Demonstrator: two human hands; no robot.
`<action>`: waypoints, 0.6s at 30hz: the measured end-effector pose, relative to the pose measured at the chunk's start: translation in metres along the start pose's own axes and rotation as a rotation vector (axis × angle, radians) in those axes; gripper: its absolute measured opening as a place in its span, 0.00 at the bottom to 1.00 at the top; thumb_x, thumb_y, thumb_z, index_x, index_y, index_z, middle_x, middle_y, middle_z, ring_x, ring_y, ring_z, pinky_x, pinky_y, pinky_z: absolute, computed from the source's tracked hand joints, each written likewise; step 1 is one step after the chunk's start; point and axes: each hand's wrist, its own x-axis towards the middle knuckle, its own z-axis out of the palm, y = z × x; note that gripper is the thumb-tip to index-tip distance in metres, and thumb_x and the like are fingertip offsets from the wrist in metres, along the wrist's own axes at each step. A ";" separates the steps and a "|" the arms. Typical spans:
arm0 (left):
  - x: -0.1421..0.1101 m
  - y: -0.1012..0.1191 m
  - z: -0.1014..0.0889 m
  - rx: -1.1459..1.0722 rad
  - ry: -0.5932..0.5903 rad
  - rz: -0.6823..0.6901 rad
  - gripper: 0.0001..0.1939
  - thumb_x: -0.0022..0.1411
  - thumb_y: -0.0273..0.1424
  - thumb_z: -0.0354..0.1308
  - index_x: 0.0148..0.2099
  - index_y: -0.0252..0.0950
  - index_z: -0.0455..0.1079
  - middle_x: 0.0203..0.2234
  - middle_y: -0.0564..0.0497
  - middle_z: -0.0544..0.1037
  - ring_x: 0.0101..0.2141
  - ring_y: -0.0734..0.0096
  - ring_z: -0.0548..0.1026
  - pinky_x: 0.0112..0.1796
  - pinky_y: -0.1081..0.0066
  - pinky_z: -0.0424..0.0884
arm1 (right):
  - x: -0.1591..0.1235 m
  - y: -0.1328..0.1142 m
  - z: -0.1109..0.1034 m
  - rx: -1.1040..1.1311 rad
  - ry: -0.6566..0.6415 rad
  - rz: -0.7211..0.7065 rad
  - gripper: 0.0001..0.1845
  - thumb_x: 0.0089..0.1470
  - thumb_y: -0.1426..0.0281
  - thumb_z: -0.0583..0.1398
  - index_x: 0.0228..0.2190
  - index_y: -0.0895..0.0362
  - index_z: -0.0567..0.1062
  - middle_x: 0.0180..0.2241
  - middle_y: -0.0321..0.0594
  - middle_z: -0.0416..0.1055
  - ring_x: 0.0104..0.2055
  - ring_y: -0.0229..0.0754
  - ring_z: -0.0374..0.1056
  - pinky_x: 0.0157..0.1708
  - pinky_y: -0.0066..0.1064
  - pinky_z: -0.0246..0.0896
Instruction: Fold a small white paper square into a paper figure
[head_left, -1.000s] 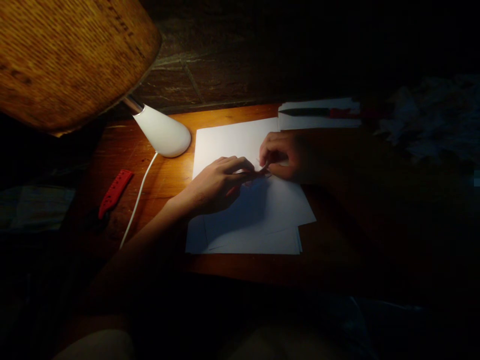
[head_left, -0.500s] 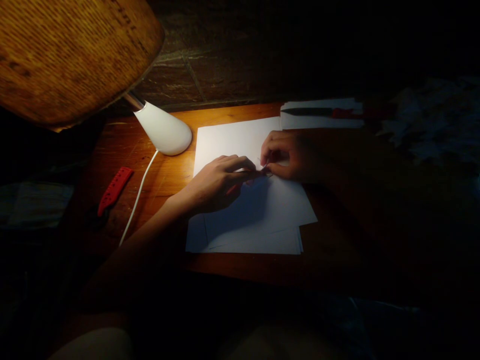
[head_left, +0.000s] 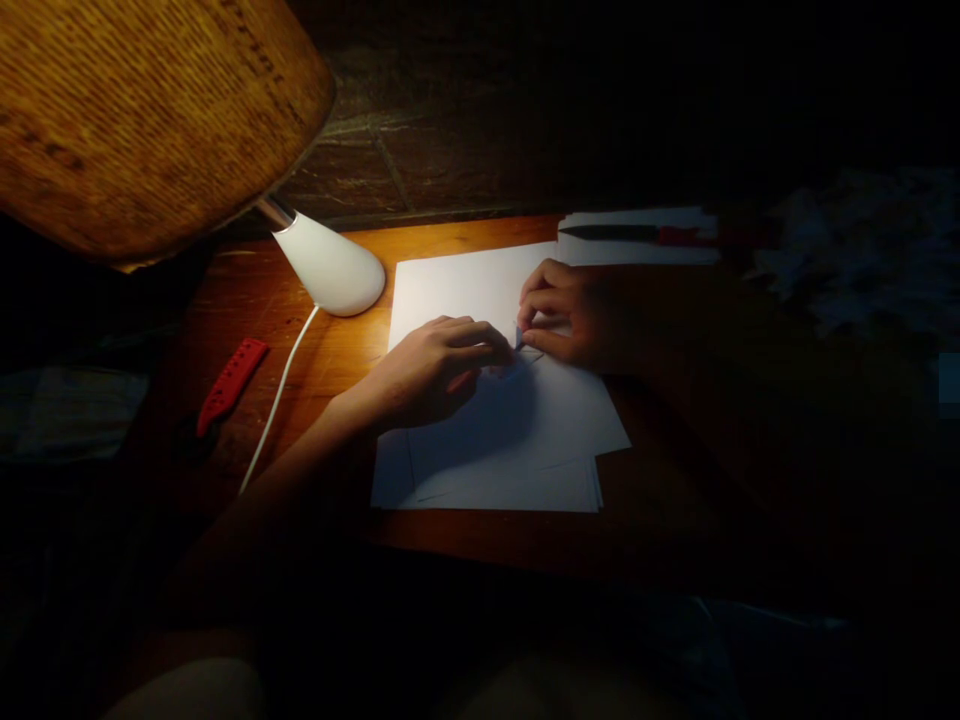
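Over a white sheet of paper (head_left: 450,290) my two hands meet at a small, pale folded piece of paper (head_left: 517,338). My right hand (head_left: 559,315) pinches it between thumb and fingers. From the other side, the curled fingers of my left hand (head_left: 446,370) close on its lower end, the fingertips partly in shadow. Much of the small piece is hidden by the fingers. The sheet lies at a slant on further white sheets (head_left: 510,490), which bear a few thin dark lines near their lower left.
A white desk lamp (head_left: 334,265) with a wicker-like shade (head_left: 150,120) stands left on the wooden table (head_left: 285,290), its white cord (head_left: 279,400) running forward. A red perforated tool (head_left: 232,385) lies beyond the cord. A red-handled knife (head_left: 615,233) rests on stacked paper (head_left: 637,252); crumpled pale scraps (head_left: 862,250) lie right.
My left fingers have curled and drawn slightly back to the left. The small piece of paper now stands more upright between my hands, and my right hand has shifted slightly left.
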 end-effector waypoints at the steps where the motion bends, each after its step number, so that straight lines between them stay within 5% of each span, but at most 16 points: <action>1: 0.000 0.000 -0.001 -0.004 -0.004 -0.002 0.20 0.67 0.18 0.53 0.54 0.39 0.77 0.51 0.45 0.84 0.48 0.60 0.81 0.49 0.58 0.76 | 0.000 0.000 0.000 -0.002 0.003 -0.009 0.02 0.55 0.72 0.66 0.31 0.53 0.80 0.44 0.42 0.72 0.46 0.48 0.71 0.47 0.41 0.70; 18: -0.002 0.001 -0.002 0.009 -0.026 0.011 0.18 0.69 0.20 0.54 0.54 0.40 0.77 0.53 0.47 0.84 0.48 0.61 0.81 0.50 0.59 0.74 | 0.000 0.004 0.007 -0.001 0.041 0.005 0.03 0.57 0.73 0.67 0.32 0.52 0.79 0.44 0.41 0.71 0.47 0.48 0.70 0.50 0.43 0.67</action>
